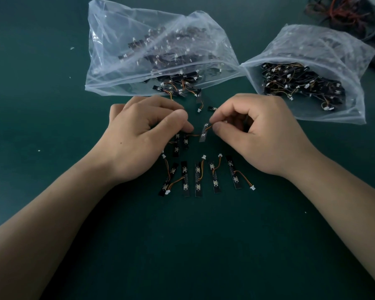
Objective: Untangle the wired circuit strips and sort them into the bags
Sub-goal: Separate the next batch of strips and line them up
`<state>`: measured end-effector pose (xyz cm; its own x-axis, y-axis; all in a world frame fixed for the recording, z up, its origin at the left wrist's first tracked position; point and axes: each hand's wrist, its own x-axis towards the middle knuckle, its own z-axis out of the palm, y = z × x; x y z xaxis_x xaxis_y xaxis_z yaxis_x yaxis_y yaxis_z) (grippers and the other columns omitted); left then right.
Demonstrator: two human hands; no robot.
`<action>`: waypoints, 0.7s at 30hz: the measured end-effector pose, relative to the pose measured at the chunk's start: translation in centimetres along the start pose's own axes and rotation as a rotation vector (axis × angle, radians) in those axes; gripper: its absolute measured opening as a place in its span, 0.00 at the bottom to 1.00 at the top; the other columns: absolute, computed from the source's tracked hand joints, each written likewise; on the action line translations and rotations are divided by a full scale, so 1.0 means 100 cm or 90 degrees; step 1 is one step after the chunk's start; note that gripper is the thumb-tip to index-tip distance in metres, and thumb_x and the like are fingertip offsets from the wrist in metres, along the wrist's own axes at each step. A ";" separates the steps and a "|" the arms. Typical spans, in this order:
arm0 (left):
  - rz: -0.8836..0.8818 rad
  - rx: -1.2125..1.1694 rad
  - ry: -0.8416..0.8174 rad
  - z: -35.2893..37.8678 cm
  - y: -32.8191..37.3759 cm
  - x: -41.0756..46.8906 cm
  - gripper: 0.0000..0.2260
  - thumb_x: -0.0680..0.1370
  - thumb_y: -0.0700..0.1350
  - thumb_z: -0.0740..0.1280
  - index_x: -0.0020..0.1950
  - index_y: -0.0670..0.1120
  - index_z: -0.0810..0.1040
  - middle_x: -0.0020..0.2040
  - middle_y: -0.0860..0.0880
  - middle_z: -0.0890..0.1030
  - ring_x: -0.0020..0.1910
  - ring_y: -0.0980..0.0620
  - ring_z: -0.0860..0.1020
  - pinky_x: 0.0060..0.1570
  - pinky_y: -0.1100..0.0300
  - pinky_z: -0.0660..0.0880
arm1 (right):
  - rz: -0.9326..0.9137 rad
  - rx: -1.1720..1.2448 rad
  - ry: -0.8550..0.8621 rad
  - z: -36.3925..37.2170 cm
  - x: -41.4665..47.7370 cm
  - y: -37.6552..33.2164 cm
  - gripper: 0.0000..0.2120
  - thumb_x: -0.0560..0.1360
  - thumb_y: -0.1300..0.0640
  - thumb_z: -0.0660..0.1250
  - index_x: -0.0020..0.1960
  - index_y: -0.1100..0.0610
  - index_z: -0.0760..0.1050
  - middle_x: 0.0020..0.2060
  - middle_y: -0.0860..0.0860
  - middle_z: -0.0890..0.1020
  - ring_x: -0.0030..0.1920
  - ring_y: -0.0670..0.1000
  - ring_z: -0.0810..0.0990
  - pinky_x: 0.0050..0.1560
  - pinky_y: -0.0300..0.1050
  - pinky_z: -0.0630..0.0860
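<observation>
circuit strip (204,132) held between left hand (139,135), right hand (266,135); bags (117,88) just beyond.

My left hand (143,137) and right hand (262,135) are bare with short-trimmed nails, a small mole toward nine o'clock on the left.

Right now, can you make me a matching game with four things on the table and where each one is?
Things:
1. row of strips
2. tangled red and black wires
3. strip with the orange wire
4. bag with strips spilling out

Places:
A. far right corner
B. between the left hand and right hand
C. nearest the person
D. just beyond the left hand

Pairs: 1-C, 2-A, 3-B, 4-D.
</observation>
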<state>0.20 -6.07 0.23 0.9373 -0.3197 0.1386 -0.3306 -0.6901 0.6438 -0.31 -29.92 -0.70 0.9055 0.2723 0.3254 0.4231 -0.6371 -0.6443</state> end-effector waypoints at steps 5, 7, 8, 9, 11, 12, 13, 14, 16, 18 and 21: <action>0.015 0.029 -0.003 0.002 -0.004 0.001 0.24 0.82 0.64 0.52 0.55 0.55 0.85 0.61 0.73 0.76 0.69 0.68 0.66 0.70 0.64 0.50 | -0.002 -0.001 -0.001 0.000 0.000 0.000 0.05 0.76 0.58 0.75 0.48 0.49 0.85 0.39 0.41 0.83 0.40 0.47 0.81 0.40 0.31 0.71; 0.028 0.017 0.010 0.002 -0.005 0.001 0.23 0.81 0.63 0.52 0.59 0.55 0.84 0.60 0.73 0.77 0.68 0.70 0.68 0.72 0.62 0.53 | -0.001 -0.007 -0.005 0.000 0.000 0.000 0.05 0.77 0.58 0.75 0.48 0.49 0.86 0.39 0.41 0.83 0.40 0.46 0.81 0.41 0.31 0.71; 0.031 -0.012 0.028 0.002 -0.006 0.001 0.20 0.82 0.61 0.55 0.62 0.56 0.83 0.58 0.73 0.78 0.65 0.70 0.71 0.72 0.62 0.59 | 0.001 -0.013 -0.009 0.000 0.000 0.000 0.04 0.77 0.58 0.75 0.48 0.49 0.86 0.39 0.41 0.82 0.40 0.46 0.81 0.41 0.32 0.72; 0.035 -0.059 0.054 0.002 -0.008 0.002 0.17 0.83 0.56 0.58 0.65 0.55 0.82 0.54 0.72 0.79 0.59 0.71 0.75 0.68 0.66 0.66 | 0.003 -0.020 -0.014 -0.001 0.000 0.000 0.04 0.77 0.58 0.75 0.48 0.49 0.86 0.40 0.41 0.82 0.41 0.45 0.81 0.42 0.32 0.72; 0.049 -0.140 0.113 0.000 -0.010 0.002 0.13 0.83 0.46 0.62 0.63 0.52 0.83 0.50 0.69 0.81 0.52 0.71 0.78 0.56 0.73 0.70 | 0.007 -0.037 -0.028 0.000 0.001 0.000 0.04 0.77 0.57 0.75 0.49 0.49 0.87 0.40 0.41 0.82 0.41 0.45 0.80 0.42 0.33 0.72; 0.060 -0.155 0.128 -0.001 -0.012 0.002 0.12 0.81 0.42 0.64 0.60 0.52 0.84 0.55 0.65 0.82 0.57 0.68 0.78 0.58 0.71 0.71 | 0.011 -0.043 -0.036 0.000 0.001 0.000 0.04 0.77 0.56 0.75 0.49 0.48 0.87 0.40 0.41 0.82 0.41 0.45 0.80 0.41 0.33 0.72; 0.073 -0.158 0.131 -0.004 -0.014 0.001 0.12 0.80 0.40 0.64 0.56 0.53 0.84 0.59 0.59 0.83 0.62 0.63 0.78 0.62 0.68 0.70 | 0.015 -0.045 -0.042 0.000 0.001 -0.001 0.04 0.77 0.56 0.75 0.49 0.48 0.87 0.41 0.41 0.82 0.40 0.45 0.80 0.41 0.33 0.71; 0.089 -0.149 0.124 -0.008 -0.016 -0.001 0.12 0.79 0.39 0.65 0.54 0.54 0.84 0.62 0.55 0.82 0.65 0.59 0.78 0.64 0.66 0.69 | 0.017 -0.044 -0.046 0.000 0.000 -0.001 0.04 0.77 0.55 0.75 0.49 0.47 0.88 0.41 0.41 0.82 0.40 0.45 0.80 0.40 0.32 0.71; 0.120 -0.108 0.087 -0.015 -0.017 -0.005 0.13 0.76 0.39 0.67 0.53 0.57 0.83 0.64 0.54 0.81 0.68 0.55 0.76 0.68 0.64 0.67 | 0.019 -0.040 -0.047 -0.001 0.000 -0.001 0.04 0.77 0.55 0.75 0.50 0.47 0.88 0.41 0.41 0.82 0.41 0.46 0.80 0.40 0.32 0.70; 0.125 -0.071 0.039 -0.018 -0.017 -0.008 0.13 0.75 0.42 0.68 0.54 0.59 0.82 0.66 0.56 0.80 0.70 0.52 0.74 0.73 0.56 0.66 | 0.018 -0.035 -0.052 -0.002 -0.001 0.000 0.05 0.78 0.55 0.75 0.50 0.47 0.88 0.42 0.40 0.82 0.42 0.45 0.81 0.41 0.32 0.70; 0.089 -0.043 -0.015 -0.018 -0.014 -0.006 0.11 0.74 0.47 0.67 0.54 0.60 0.83 0.67 0.60 0.78 0.72 0.53 0.72 0.76 0.39 0.62 | 0.010 -0.021 -0.058 -0.003 -0.001 0.000 0.06 0.79 0.56 0.73 0.52 0.46 0.87 0.44 0.39 0.83 0.44 0.45 0.82 0.44 0.32 0.73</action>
<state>0.28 -3.73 0.53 0.8794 -0.4259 0.2128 -0.4489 -0.5928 0.6686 -0.45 -30.14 -0.53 0.9116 0.3257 0.2510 0.4095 -0.6648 -0.6247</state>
